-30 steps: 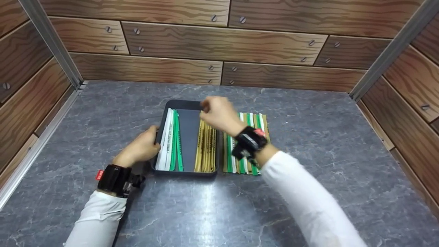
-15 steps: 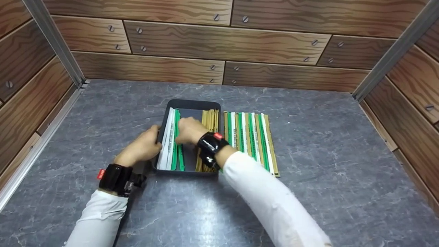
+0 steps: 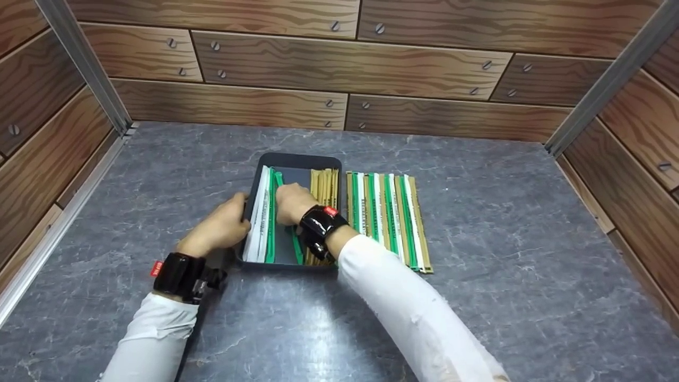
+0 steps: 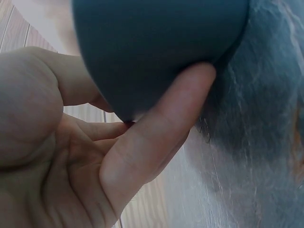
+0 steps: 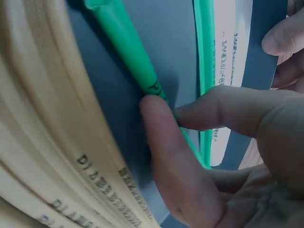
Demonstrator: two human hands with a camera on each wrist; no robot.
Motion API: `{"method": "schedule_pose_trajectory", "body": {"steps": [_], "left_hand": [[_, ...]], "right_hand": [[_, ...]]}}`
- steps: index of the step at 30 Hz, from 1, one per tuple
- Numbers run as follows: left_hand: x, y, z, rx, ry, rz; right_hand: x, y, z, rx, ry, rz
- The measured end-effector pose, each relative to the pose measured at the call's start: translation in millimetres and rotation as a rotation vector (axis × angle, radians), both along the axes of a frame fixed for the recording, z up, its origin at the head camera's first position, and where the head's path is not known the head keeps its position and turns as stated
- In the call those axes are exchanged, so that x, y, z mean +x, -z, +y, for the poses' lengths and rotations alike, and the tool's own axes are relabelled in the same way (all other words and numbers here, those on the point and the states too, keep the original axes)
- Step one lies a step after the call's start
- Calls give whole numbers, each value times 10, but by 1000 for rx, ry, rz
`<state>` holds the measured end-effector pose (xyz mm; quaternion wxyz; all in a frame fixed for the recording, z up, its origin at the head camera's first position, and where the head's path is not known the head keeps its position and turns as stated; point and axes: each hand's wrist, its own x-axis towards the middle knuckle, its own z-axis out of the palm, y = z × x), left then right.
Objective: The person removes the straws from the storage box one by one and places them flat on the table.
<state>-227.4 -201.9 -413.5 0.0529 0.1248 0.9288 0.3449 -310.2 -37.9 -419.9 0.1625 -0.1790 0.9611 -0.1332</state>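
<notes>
A dark grey tray (image 3: 286, 158) lies on the table. My left hand (image 3: 216, 227) holds its left wall, with the thumb (image 4: 161, 123) pressed on the wall in the left wrist view. Inside the tray, my right hand (image 3: 295, 204) pinches a slim green stick packet (image 5: 126, 47) between thumb and finger. That packet lies slanted, its near end turned right. White stick packets (image 3: 257, 228) line the tray's left side, with more green (image 3: 271, 233) beside them. Several tan stick packets (image 3: 324, 183) line the right side, partly hidden by my right wrist.
Right of the tray, a row of green, white and tan stick packets (image 3: 384, 196) lies side by side on the grey marbled table (image 3: 504, 239). Wood-patterned walls (image 3: 339, 63) enclose the back and both sides.
My right hand has moved left and down from above the tan packets to the green ones. The pinched green packet has shifted right, away from the other green. The left hand stays put.
</notes>
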Motion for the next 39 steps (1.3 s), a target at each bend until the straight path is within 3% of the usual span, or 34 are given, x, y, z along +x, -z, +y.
{"method": "schedule_pose_trajectory", "body": {"steps": [1,3,6,8,11,16,21,25,31,39], "left_hand": [[1,-2,4,4,2,0],[1,-1,6,9,6,2],[2,0,5,10,9,3],[3,2,-1,12,7,-8],[12,4,2,12,0,-32],[17,10,8,-1,-2,-55],[6,9,7,-5,4,-57],[5,0,0,-7,4,-60],[20,7,-12,-4,5,-56],[0,4,-2,0,21,-42]], "right_hand": [[-61,90,24,-24,4,13],[-57,72,74,-57,17,10],[17,-72,152,-95,17,13],[154,-304,207,-119,23,-3],[209,-414,322,-190,16,18],[286,-590,585,-392,39,10],[352,-745,966,-650,139,-24],[363,-791,1381,-786,217,-13],[351,-716,2110,-804,326,11],[398,-513,2909,-656,460,-11]]}}
